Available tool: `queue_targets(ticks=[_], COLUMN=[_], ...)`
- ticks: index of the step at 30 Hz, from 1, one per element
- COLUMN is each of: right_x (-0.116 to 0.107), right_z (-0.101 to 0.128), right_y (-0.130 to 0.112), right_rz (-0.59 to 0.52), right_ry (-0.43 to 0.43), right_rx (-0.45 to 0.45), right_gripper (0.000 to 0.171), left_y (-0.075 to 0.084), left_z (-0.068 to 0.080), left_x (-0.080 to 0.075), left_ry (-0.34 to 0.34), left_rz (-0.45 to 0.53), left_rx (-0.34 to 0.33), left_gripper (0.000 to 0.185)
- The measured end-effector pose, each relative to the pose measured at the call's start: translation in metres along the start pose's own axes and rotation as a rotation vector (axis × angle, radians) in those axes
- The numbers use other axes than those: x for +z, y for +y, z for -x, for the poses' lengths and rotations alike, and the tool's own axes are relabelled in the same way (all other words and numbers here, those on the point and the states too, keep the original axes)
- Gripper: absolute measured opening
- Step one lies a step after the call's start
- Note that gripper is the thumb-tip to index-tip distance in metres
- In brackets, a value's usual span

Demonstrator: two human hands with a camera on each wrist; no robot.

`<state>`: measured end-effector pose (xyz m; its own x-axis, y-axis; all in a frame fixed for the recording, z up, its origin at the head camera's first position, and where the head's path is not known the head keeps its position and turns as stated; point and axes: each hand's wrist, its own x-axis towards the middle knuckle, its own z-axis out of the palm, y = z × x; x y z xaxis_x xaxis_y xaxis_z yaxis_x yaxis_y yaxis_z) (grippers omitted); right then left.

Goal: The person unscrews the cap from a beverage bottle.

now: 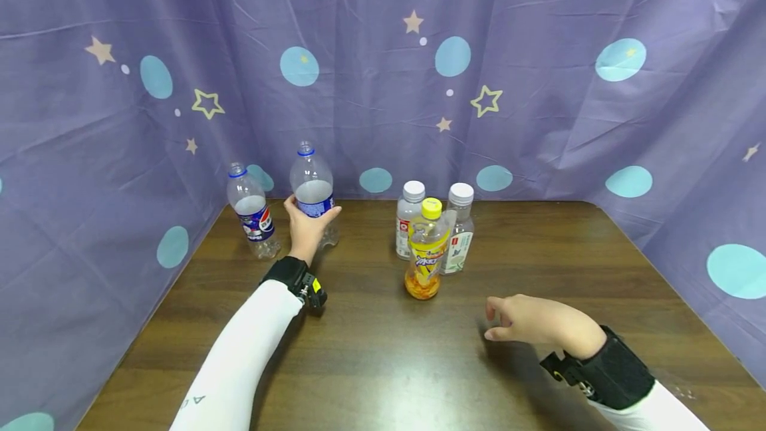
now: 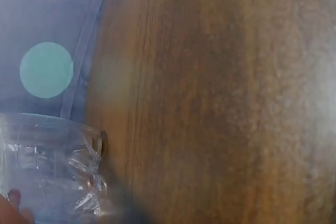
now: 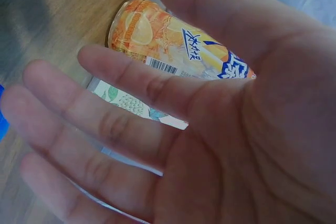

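Observation:
My left hand (image 1: 306, 230) grips a large clear plastic bottle with a blue label (image 1: 314, 193) at the back left of the table. The bottle is capless and stands upright; its ribbed clear base (image 2: 58, 166) shows in the left wrist view. To its left is a capless Pepsi bottle (image 1: 256, 219). My right hand (image 1: 532, 321) hovers over the table's right side, fingers loosely extended, holding nothing. Nearest to it is a yellow-capped drink bottle (image 1: 426, 251) with an orange-and-yellow label. In the right wrist view that orange label (image 3: 168, 40) appears behind the fingers.
Two white-capped clear bottles stand behind the yellow-capped one: a smaller one (image 1: 410, 218) and one with a white-and-green label (image 1: 459, 238). A purple curtain (image 1: 371, 85) with stars and dots hangs along the back edge of the brown wooden table (image 1: 371, 351).

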<state>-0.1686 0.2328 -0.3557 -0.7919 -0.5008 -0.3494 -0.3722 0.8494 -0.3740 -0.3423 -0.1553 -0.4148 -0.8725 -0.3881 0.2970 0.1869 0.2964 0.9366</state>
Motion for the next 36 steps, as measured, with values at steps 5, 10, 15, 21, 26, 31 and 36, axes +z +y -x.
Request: queue_targets(ticks=[5,10,15,21,26,31,36], right_x=[0.002,0.004,0.006,0.009,0.009,0.009,0.008], right_z=[-0.001,-0.002,0.000,-0.001,0.000,0.000,0.000], right_y=[0.001,0.002,0.003,0.004,0.003,0.002,0.001], right_rz=[-0.003,-0.008,0.018,0.043,0.043,0.051,0.045], right_ry=[-0.007,-0.002,0.025,0.033,0.038,0.044,0.043], right_rx=[0.003,-0.008,-0.072,-0.118,-0.137,-0.139,-0.130], right_gripper=[0.028,0.029,0.028,0.027,0.027,0.027,0.027], left_y=[0.001,0.000,-0.002,-0.001,0.015,0.054,0.095], left_z=[0.002,0.003,0.003,0.000,-0.002,0.003,0.022], left_x=[-0.001,-0.002,-0.004,-0.008,-0.016,-0.028,-0.042], left_ry=[0.003,-0.004,-0.013,-0.037,-0.040,0.007,0.025], left_rz=[0.004,0.051,0.041,-0.035,-0.062,-0.050,0.014], left_rx=[-0.015,-0.036,-0.036,0.006,0.056,0.140,0.282], left_gripper=[0.098,0.096,0.097,0.109,0.120,0.125,0.114])
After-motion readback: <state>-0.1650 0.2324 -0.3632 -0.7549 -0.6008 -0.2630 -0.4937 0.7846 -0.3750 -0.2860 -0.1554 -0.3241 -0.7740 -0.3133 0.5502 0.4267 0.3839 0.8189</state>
